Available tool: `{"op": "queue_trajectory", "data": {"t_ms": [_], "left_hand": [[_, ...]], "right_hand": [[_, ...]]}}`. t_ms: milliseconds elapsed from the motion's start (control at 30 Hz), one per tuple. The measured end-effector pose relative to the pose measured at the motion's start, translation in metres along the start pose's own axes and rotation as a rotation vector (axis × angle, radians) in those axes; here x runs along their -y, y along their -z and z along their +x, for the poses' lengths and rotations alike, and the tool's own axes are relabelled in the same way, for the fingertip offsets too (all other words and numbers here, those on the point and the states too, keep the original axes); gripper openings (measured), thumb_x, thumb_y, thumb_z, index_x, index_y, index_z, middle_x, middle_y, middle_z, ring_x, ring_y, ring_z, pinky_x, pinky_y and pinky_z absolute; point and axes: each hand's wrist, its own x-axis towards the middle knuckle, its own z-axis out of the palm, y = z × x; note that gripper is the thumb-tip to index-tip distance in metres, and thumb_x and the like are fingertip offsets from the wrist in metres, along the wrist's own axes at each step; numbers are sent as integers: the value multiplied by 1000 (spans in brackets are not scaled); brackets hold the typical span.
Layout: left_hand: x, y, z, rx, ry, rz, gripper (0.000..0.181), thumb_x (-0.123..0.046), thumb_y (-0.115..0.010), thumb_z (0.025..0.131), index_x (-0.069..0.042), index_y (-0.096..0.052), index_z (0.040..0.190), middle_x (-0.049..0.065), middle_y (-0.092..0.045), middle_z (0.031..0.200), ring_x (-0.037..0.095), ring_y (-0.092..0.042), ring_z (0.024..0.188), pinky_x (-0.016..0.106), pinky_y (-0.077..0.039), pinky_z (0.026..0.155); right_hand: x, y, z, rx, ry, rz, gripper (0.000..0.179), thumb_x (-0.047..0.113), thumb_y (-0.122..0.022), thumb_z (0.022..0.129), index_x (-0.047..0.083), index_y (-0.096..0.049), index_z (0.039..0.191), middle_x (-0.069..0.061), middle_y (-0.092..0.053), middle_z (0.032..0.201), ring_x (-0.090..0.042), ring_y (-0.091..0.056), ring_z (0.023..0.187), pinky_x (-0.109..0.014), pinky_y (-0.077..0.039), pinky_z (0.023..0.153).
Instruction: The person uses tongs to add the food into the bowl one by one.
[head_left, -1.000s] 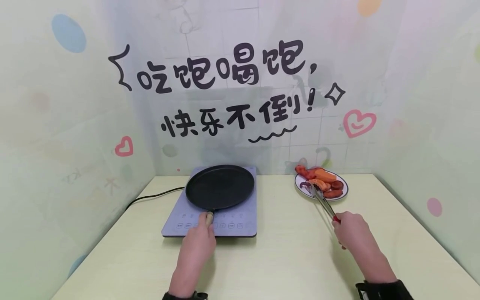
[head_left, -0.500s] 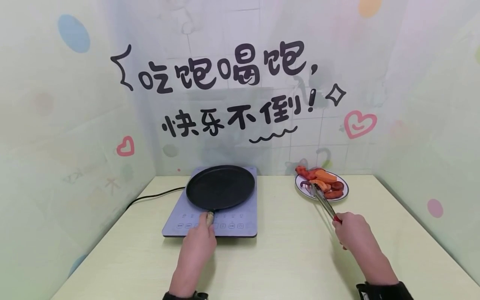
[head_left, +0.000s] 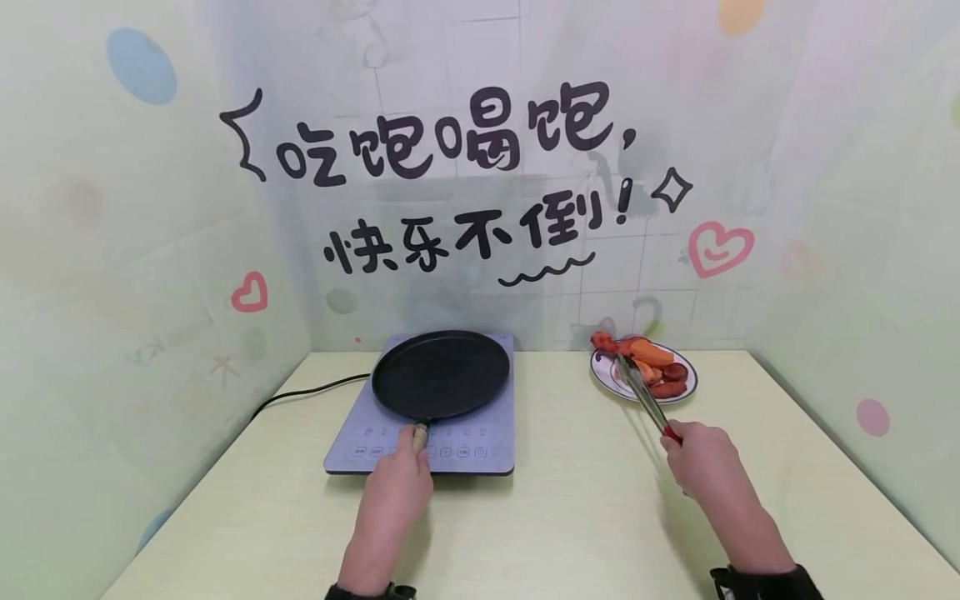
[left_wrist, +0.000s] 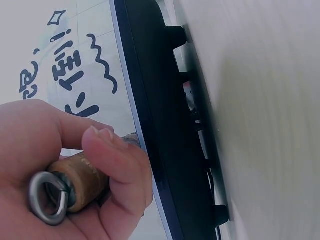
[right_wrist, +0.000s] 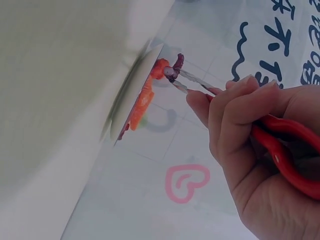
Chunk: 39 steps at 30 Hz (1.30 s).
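My left hand (head_left: 397, 492) grips the wooden handle (left_wrist: 82, 177) of a flat black frying pan (head_left: 441, 375), which sits on a lilac induction cooker (head_left: 352, 454). The handle ends in a metal ring in the left wrist view. With my right hand (head_left: 705, 462) I hold food tongs (head_left: 645, 394) by their red handles (right_wrist: 282, 150). Between the tong tips is a purple, curled piece of food (right_wrist: 176, 67), close over the plate (head_left: 602, 385). Orange and reddish-brown food pieces (head_left: 651, 353) lie on this white, dark-rimmed plate.
A black cord (head_left: 311, 390) runs from the cooker to the left. Behind the pale table (head_left: 555, 517) stands a wall (head_left: 450, 308) with black lettering; side walls close in left and right.
The tongs have risen slightly and shifted a little left, with the purple piece lifted from the left part of the plate. My left hand and the pan have stayed in place.
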Motion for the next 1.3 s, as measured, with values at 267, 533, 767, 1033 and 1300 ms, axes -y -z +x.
{"op": "queue_trajectory", "data": {"t_ms": [267,533,767,1033,1300], "left_hand": [[0,-1,0,2,-6,2,52,-16,-53,110,4,-41,156,40,-70,110,47,-73,86,53,-54,65],[0,1,0,13,11,0,52,-17,-53,110,3,-40,157,40,-70,112,43,-72,83,51,-53,62],[-1,1,-1,12,6,-3,52,-17,-53,110,3,-41,156,40,-70,112,41,-72,82,50,-53,62],[1,-1,-1,-6,-5,6,51,-17,-54,109,3,-42,155,40,-70,112,48,-73,88,53,-55,65],[1,-1,-2,-11,-6,0,52,-17,-54,109,4,-42,155,39,-71,111,46,-73,87,52,-55,64]], "right_hand": [[10,0,-4,-15,-18,41,42,10,-59,107,-13,-58,142,-18,-66,91,-19,-53,57,-33,-47,54],[20,-3,-5,-23,-24,49,46,13,-61,107,-10,-56,146,-25,-68,107,-22,-51,63,-33,-45,56],[25,-7,-7,-55,31,24,45,14,-63,105,-9,-60,144,-32,-69,128,-27,-58,76,-32,-45,58],[35,-13,-8,-56,30,22,45,15,-64,105,-7,-60,145,-31,-68,135,-33,-64,94,-36,-50,66],[44,-20,-11,-86,82,11,42,14,-65,105,-6,-64,141,-29,-71,132,-39,-69,110,-50,-57,85]]}}
